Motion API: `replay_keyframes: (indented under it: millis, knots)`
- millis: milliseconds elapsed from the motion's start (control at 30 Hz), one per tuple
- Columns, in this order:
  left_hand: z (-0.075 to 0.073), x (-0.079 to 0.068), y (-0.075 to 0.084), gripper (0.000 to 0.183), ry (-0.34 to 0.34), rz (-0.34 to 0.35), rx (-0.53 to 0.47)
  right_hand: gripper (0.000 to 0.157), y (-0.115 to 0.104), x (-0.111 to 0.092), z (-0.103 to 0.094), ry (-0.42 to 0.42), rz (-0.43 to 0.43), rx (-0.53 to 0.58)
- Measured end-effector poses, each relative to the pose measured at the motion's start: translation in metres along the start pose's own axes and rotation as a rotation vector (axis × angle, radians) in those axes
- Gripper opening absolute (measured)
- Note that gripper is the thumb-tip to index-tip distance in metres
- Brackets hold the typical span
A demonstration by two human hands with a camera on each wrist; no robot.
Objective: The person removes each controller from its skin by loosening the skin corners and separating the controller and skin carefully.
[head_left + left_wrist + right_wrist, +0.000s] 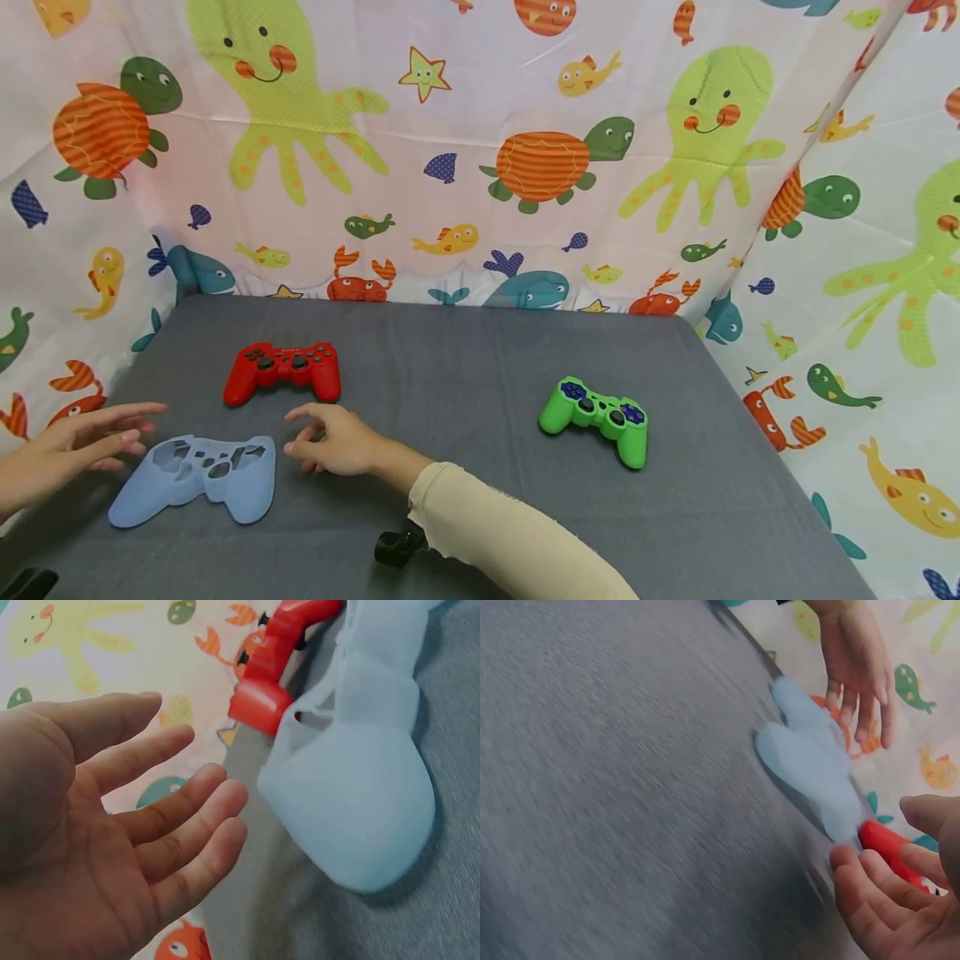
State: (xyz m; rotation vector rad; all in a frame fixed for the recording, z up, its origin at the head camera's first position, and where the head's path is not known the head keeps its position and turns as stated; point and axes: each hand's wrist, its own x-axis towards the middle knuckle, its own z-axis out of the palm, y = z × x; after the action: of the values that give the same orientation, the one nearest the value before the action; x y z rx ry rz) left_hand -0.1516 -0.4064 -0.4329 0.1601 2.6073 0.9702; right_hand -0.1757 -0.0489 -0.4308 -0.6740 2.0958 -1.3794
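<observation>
A pale blue silicone controller cover (197, 477) with cut-out holes lies on the grey table between my hands. My left hand (71, 454) hovers just left of it, fingers extended and apart from it. On its other side is my right hand (333, 437), fingers loosely bent and holding nothing. In the left wrist view a gap shows between the left fingers (217, 799) and the cover (360, 802). The right wrist view has the right hand (900, 900) near the cover (810, 769). Behind the cover sits a red game controller (281, 371).
A green game controller (596, 417) with blue buttons rests on the right side of the grey table (465, 375). A black object (397, 546) is by the right forearm, and another dark object (32, 583) is at the lower left. A sea-animal print curtain (465, 108) surrounds the table.
</observation>
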Motion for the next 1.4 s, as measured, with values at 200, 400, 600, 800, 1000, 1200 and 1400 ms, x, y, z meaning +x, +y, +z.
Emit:
replay_keyframes:
  millis: [200,400,600,800,1000,1200,1400]
  knots:
    - [-0.001,0.010,0.024,0.065,0.050,0.044,0.014,0.041,0.000,0.003,-0.022,0.119,-0.084,-0.007]
    - [0.001,0.031,0.050,0.064,0.055,0.144,-0.020,0.042,0.007,0.011,-0.036,0.292,-0.064,-0.100]
    - [0.000,0.056,0.075,0.067,-0.002,0.147,-0.057,0.057,0.012,0.023,-0.046,0.338,0.015,-0.181]
    - [0.003,0.076,0.085,0.081,-0.071,0.063,-0.079,0.067,0.012,0.032,-0.046,0.320,0.066,-0.127]
    - [0.005,0.090,0.080,0.085,-0.071,0.044,-0.029,0.073,0.009,0.037,-0.045,0.325,0.076,-0.098]
    - [0.012,0.092,0.076,0.082,0.006,0.063,0.028,0.075,0.010,0.039,-0.040,0.350,0.104,-0.117]
    - [0.018,0.085,0.071,0.080,0.024,0.090,-0.009,0.072,0.018,0.038,-0.037,0.344,0.101,-0.097]
